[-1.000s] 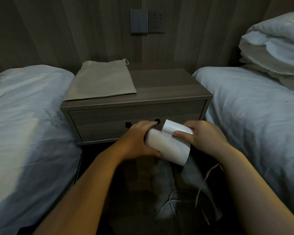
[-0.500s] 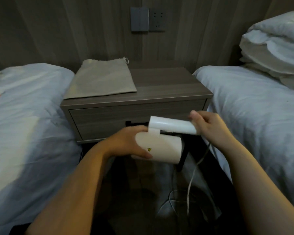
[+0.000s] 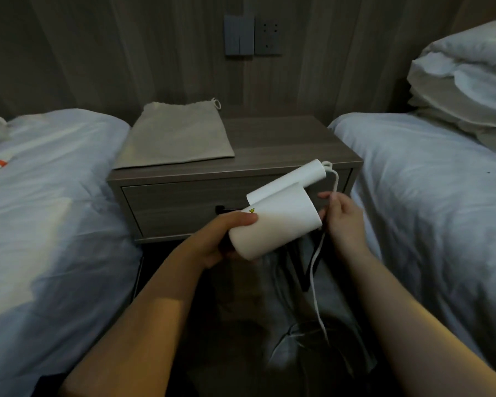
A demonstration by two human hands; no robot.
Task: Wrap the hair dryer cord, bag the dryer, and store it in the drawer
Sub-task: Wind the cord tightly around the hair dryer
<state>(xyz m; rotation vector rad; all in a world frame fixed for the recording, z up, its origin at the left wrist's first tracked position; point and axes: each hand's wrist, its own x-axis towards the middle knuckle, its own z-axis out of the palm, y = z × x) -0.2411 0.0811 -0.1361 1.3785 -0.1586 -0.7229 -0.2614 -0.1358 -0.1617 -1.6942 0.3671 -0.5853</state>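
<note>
A white hair dryer (image 3: pixel 278 222) is held in front of the nightstand, its folding handle (image 3: pixel 291 179) swung out and pointing up to the right. My left hand (image 3: pixel 221 236) grips the rear end of the barrel. My right hand (image 3: pixel 341 216) pinches the white cord (image 3: pixel 317 270) just below the handle's end; the cord hangs down to a loose pile on the dark floor. A beige drawstring bag (image 3: pixel 175 136) lies flat on the left half of the nightstand top. The drawer (image 3: pixel 178 204) below it is shut.
The grey wooden nightstand (image 3: pixel 292 144) stands between two beds with white bedding: the left bed (image 3: pixel 49 196), the right bed (image 3: pixel 430 190). Folded pillows (image 3: pixel 464 78) are stacked on the right bed. A switch and socket plate (image 3: pixel 252 35) sits on the wall above.
The dryer's handle has unfolded from the barrel and now points up right. My right hand has left the handle and slid down onto the cord. My left hand keeps hold of the barrel.
</note>
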